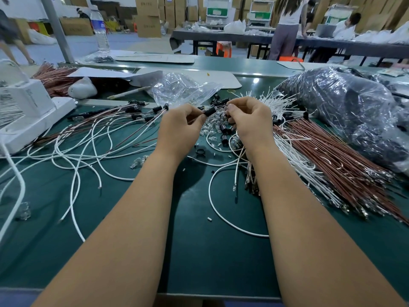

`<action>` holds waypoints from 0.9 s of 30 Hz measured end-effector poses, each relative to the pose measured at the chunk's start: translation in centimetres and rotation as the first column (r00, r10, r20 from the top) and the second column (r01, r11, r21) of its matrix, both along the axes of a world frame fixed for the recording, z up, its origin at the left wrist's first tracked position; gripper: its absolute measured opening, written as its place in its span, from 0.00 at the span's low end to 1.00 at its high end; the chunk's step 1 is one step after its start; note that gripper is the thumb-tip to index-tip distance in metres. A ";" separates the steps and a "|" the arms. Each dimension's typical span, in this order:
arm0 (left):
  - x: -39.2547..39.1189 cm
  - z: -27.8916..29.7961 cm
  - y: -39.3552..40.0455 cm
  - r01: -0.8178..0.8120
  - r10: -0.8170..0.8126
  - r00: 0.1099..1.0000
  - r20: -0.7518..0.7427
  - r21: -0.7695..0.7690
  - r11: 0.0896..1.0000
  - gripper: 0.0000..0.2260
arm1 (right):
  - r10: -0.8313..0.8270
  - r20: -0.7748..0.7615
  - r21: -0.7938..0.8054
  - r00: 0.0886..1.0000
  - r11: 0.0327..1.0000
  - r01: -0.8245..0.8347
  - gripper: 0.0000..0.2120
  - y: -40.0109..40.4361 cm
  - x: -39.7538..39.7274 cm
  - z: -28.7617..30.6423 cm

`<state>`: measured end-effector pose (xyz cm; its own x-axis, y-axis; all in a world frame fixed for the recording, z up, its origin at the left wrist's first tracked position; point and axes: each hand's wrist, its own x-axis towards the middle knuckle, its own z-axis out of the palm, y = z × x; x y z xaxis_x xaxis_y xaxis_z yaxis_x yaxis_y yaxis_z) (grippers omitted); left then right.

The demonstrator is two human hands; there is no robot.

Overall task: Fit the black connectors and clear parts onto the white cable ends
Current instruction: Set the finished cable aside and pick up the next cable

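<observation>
While both hands meet at frame centre, my left hand (177, 127) pinches a black connector (209, 111); right hand (247, 120) has fingers curled, apparently on its far end, can't tell exactly. Connector's light, rigid, small; I'd hold its body. White cables (88, 138) lie limp centre-left, clear parts (213, 125) just beneath the hands

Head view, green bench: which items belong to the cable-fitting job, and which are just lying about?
Job:
- black cylindrical connector, pinched between left hand and right hand
- loose black connectors and small clear parts beneath the hands
- white cables
- clear plastic bag

Lying about:
- clear plastic water bottle
- white machine
- flat cardboard sheets
</observation>
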<state>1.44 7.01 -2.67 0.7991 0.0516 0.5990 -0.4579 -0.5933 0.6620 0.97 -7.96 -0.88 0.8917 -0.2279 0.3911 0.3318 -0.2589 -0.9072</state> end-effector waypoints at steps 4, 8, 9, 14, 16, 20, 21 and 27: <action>0.0 0.0 -0.2 0.037 -0.037 0.999 -0.004 -0.005 0.999 0.03 | 0.020 0.001 0.027 1.000 0.999 -0.020 0.07 0.1 -0.2 0.2; -0.1 0.0 -0.5 0.072 -0.073 0.997 -0.024 -0.033 0.997 0.03 | 0.022 0.013 0.031 1.000 0.999 -0.022 0.07 0.3 -0.4 0.3; -0.1 0.0 -0.6 0.078 -0.079 0.996 -0.030 -0.037 0.996 0.03 | 0.029 0.020 0.024 0.999 0.999 -0.029 0.08 0.2 -0.4 0.3; -0.1 0.1 -0.8 0.079 -0.083 0.994 -0.072 -0.051 0.996 0.05 | 0.043 0.006 0.010 0.999 0.999 -0.043 0.08 0.2 -0.5 0.3; -0.1 0.1 -0.8 0.091 -0.097 0.992 -0.086 -0.066 0.994 0.05 | 0.032 -0.005 0.006 0.999 0.999 -0.032 0.07 0.1 -0.4 0.3; -0.2 -0.1 -0.9 0.102 -0.108 0.990 -0.089 -0.068 0.992 0.05 | 0.029 0.008 0.012 1.000 0.999 -0.029 0.08 0.1 -0.5 0.2; -0.2 -0.1 -1.0 0.105 -0.111 0.990 -0.091 -0.069 0.992 0.05 | 0.026 0.015 0.003 1.000 1.000 -0.026 0.08 0.1 -0.5 0.2; -0.4 0.0 -1.1 0.110 -0.121 0.987 -0.111 -0.096 0.989 0.05 | 0.041 0.006 0.052 0.999 0.998 -0.041 0.09 0.3 -0.3 0.1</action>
